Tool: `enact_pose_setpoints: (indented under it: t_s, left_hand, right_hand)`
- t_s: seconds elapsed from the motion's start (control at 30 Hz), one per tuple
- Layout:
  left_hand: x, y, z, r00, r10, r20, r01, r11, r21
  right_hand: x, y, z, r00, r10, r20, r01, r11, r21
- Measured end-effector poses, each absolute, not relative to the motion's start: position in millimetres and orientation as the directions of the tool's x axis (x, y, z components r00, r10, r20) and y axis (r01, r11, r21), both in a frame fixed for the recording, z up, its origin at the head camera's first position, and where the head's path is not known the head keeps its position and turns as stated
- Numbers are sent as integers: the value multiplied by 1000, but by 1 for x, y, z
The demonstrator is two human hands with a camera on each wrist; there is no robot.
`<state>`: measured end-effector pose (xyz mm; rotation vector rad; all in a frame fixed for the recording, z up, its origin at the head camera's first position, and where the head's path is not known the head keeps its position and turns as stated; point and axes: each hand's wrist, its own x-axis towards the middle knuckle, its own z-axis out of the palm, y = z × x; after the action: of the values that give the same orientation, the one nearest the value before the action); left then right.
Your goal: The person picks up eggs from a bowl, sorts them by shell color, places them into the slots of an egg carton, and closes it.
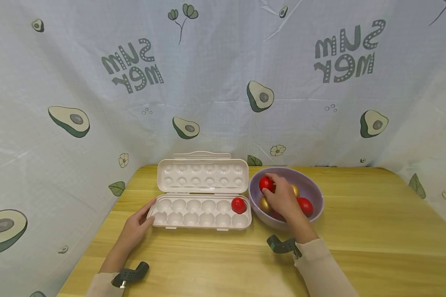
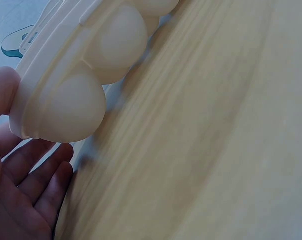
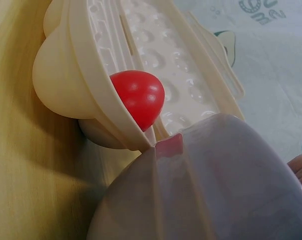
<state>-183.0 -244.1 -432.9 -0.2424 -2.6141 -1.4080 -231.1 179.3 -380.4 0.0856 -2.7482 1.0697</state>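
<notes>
A white plastic egg box (image 1: 198, 226) lies on the table with its lid (image 1: 202, 187) folded back. In its back row, at the right end, sits a red egg (image 1: 238, 205). My left hand (image 1: 135, 229) grips the box's left end, thumb at the front corner and fingers along the side. Right of the box stands a purple bowl (image 1: 316, 194) containing gold eggs (image 1: 265, 204) and a red egg (image 1: 304, 206). Inside this bowl my right hand (image 1: 282, 198) pinches another red egg (image 1: 266, 184) between thumb and fingers. The right wrist view shows mostly the bowl's outer wall (image 3: 201, 195).
A wooden table (image 1: 375, 231) bears everything. Behind it hangs a pale cloth (image 1: 223, 62) printed with avocados. The bowl stands close against the box's right end. Black wrist mounts (image 1: 282, 244) sit on both forearms.
</notes>
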Motion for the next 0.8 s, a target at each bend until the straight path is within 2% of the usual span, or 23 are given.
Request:
enact_pose_setpoints:
  t_s: [0.23,0.8]
  left_hand:
    - [-198,-256,-457,-972,64,228,225,545,808]
    - [-195,-254,-454,-970,68,231,231,543,807]
  right_hand:
    - [-232,179,-380,-972,7,236,-155,736,-659]
    - [-228,174,-379,-966,62,253,-151,656,-740]
